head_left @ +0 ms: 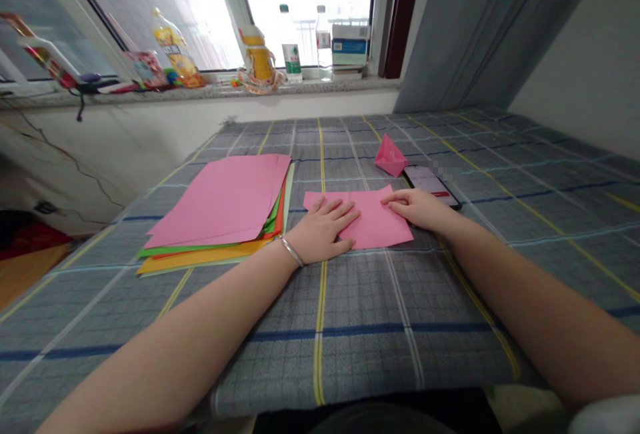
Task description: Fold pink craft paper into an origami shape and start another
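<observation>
A folded pink sheet of paper (377,221) lies on the checked tablecloth in front of me. My left hand (325,231), with a silver bangle at its wrist, rests flat on the paper's left part, fingers spread. At the upper right edge, my right hand (415,207) has its fingers and thumb closed together on the paper. Just beyond stands a pink folded paper shape (390,156) with a pointed top. A phone (433,185) with its screen lit lies behind my right hand, partly hidden by it.
To the left is a stack of coloured paper (225,197), pink on top with green, orange and yellow below. The checked tablecloth (360,301) covers the table. On the windowsill (210,92) stand several bottles, a yellow flask (259,61) and a box (350,47).
</observation>
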Demonstrator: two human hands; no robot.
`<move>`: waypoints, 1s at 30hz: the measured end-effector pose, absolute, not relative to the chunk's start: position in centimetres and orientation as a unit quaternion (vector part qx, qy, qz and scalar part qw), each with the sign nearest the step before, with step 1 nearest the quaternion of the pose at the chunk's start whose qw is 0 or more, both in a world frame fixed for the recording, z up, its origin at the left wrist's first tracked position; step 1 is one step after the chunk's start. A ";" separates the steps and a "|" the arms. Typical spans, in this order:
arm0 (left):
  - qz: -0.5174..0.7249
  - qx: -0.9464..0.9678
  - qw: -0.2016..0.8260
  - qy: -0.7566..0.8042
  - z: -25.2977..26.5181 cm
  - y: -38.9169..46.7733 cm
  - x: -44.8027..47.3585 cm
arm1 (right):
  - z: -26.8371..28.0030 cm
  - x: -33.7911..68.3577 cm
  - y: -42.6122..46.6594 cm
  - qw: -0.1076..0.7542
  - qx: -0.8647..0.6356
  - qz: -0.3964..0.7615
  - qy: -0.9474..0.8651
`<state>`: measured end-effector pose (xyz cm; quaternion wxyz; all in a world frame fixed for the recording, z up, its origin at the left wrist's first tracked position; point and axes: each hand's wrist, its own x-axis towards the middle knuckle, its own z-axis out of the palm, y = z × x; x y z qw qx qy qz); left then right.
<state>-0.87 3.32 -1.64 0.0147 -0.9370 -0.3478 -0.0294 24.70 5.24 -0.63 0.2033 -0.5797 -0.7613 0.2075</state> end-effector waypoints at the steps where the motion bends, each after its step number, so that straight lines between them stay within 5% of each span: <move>1: -0.023 -0.937 0.011 -0.349 -1.6 3.3 -0.9 | -0.4 24.8 5.2 0.194 -0.576 0.206 -0.767; 9: -0.013 -0.936 0.000 -0.353 -1.4 3.1 -0.8 | 1.1 26.6 4.8 0.076 -0.554 0.287 -0.778; 21: -0.010 -0.931 -0.025 -0.363 -1.4 3.5 -1.1 | -0.9 26.8 5.7 0.199 -0.391 0.022 -0.898; 30: 0.013 -0.927 -0.052 -0.371 -0.6 3.5 -1.3 | -0.3 26.1 5.3 0.191 -0.323 0.094 -0.922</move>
